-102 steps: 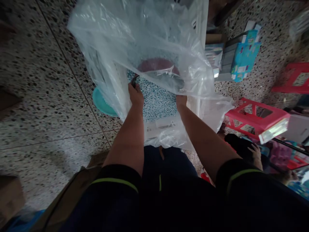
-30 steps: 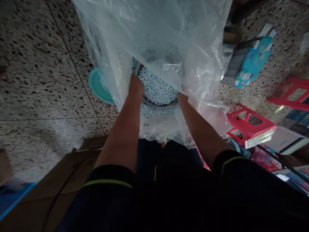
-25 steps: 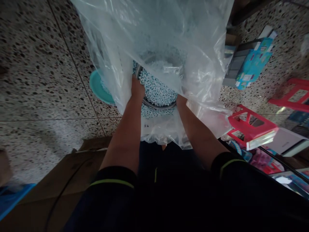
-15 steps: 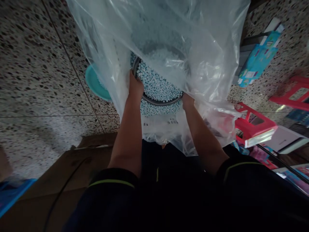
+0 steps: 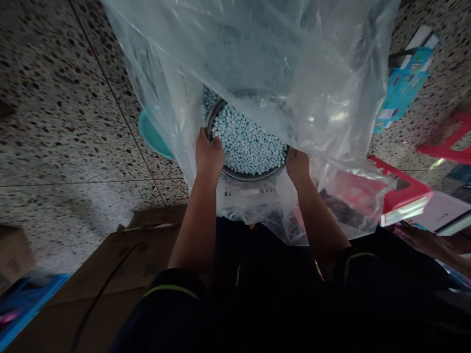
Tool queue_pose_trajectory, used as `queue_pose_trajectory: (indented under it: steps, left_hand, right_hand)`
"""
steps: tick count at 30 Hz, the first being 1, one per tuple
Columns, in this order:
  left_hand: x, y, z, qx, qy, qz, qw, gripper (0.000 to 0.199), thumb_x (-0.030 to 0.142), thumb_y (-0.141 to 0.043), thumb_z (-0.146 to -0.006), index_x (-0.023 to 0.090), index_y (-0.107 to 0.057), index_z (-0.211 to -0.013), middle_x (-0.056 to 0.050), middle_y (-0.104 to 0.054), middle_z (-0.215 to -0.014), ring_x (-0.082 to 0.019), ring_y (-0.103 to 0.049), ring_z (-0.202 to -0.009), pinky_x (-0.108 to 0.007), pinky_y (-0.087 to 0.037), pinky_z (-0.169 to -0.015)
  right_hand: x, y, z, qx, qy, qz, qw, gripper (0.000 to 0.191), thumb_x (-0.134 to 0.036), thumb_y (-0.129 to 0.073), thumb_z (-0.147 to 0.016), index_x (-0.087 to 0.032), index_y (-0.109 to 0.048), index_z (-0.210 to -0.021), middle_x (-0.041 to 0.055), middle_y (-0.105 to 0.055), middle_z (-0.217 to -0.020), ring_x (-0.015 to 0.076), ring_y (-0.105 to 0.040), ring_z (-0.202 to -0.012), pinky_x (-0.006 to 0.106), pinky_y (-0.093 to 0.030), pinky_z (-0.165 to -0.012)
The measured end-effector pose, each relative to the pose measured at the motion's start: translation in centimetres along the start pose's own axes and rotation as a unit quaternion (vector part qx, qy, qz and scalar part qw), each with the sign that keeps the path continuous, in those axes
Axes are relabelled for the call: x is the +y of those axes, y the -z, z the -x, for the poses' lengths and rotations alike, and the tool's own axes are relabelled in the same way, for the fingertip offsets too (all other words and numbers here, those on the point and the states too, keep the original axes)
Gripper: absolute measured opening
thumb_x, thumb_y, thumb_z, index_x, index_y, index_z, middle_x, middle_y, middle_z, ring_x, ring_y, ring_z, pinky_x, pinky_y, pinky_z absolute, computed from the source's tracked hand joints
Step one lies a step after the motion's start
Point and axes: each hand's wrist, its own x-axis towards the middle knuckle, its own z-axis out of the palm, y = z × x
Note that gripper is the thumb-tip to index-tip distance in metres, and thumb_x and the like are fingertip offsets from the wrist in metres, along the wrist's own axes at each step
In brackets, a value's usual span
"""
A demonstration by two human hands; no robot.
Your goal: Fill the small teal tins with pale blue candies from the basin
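A round dark metal basin (image 5: 247,177) full of small pale-blue and white pellets (image 5: 250,139) is inside a large clear plastic bag (image 5: 331,93). My left hand (image 5: 209,156) grips its left rim, thumb over the edge. On the opposite side, my right hand (image 5: 298,164) is closed on the right rim, its fingers partly hidden under the rim and plastic. A fold of the bag covers the basin's far part. More loose pellets show beside the rim at the upper left, within the bag.
Left of the bag a turquoise bowl (image 5: 156,137) stands on the speckled floor (image 5: 66,127). Brown cardboard (image 5: 121,264) lies at the lower left. At right are blue printed boxes (image 5: 406,86), a red plastic stool (image 5: 405,191) and another person's arm (image 5: 429,242).
The basin, held in both hands, has come nearer to my body, and more of its pellets are uncovered. Another person's arm has appeared at the right.
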Motion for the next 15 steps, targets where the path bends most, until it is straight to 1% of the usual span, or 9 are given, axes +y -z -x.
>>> queue_pose_trajectory:
  steps: [4,6,8,10,12,15]
  left_hand:
    - [0.5,1.9,2.4,-0.003,-0.021,-0.018,1.000,0.024,0.024,-0.052,-0.099,0.023,-0.061,-0.121,-0.014,-0.067,-0.126,-0.034,-0.060,-0.129,-0.046,-0.045,-0.115]
    - [0.5,3.2,3.4,-0.015,-0.034,-0.032,0.999,0.019,0.023,-0.049,-0.099,0.023,-0.063,-0.111,-0.014,-0.070,-0.118,-0.033,-0.064,-0.120,-0.044,-0.049,-0.107]
    - [0.3,4.5,4.1,-0.026,-0.051,-0.057,0.997,0.017,0.022,-0.047,-0.098,0.023,-0.064,-0.101,-0.013,-0.072,-0.108,-0.033,-0.067,-0.110,-0.044,-0.051,-0.097]
    - [0.0,5.8,4.4,-0.044,-0.075,-0.087,0.992,0.016,0.022,-0.047,-0.096,0.023,-0.062,-0.091,-0.012,-0.073,-0.097,-0.033,-0.069,-0.101,-0.043,-0.051,-0.090]
    - [-0.4,6.9,4.5,-0.072,-0.102,-0.110,0.986,0.015,0.024,-0.050,-0.094,0.022,-0.060,-0.083,-0.010,-0.073,-0.090,-0.031,-0.070,-0.094,-0.041,-0.050,-0.085]
    - [-0.6,7.9,4.6,-0.114,-0.137,-0.110,0.978,0.013,0.027,-0.056,-0.091,0.022,-0.058,-0.078,-0.008,-0.072,-0.086,-0.028,-0.070,-0.090,-0.037,-0.050,-0.082]
  right_hand:
    - [-0.5,1.2,2.6,0.028,-0.032,-0.023,0.999,0.048,-0.033,-0.030,-0.103,-0.017,-0.065,-0.131,0.0189,-0.068,-0.130,0.0283,-0.056,-0.135,0.051,-0.040,-0.119]
    - [-1.0,1.9,3.6,0.030,-0.061,-0.030,0.997,0.045,-0.034,-0.033,-0.103,-0.016,-0.066,-0.128,0.0208,-0.068,-0.131,0.0296,-0.059,-0.130,0.049,-0.044,-0.115]
    - [-1.5,2.7,4.3,0.034,-0.091,-0.027,0.995,0.041,-0.034,-0.036,-0.102,-0.017,-0.069,-0.118,0.0205,-0.071,-0.123,0.0313,-0.064,-0.119,0.047,-0.049,-0.106]
    - [-2.0,3.4,4.9,0.045,-0.101,-0.008,0.994,0.037,-0.034,-0.038,-0.102,-0.019,-0.071,-0.104,0.0186,-0.073,-0.109,0.0313,-0.067,-0.104,0.044,-0.052,-0.095]
    - [-2.5,4.1,5.5,0.057,-0.103,0.018,0.993,0.035,-0.033,-0.039,-0.102,-0.021,-0.070,-0.091,0.0169,-0.073,-0.098,0.0302,-0.067,-0.093,0.040,-0.051,-0.085]
    - [-3.0,5.1,7.2,0.070,-0.113,0.030,0.991,0.032,-0.029,-0.041,-0.100,-0.020,-0.067,-0.084,0.0164,-0.073,-0.092,0.0290,-0.065,-0.086,0.037,-0.047,-0.076]
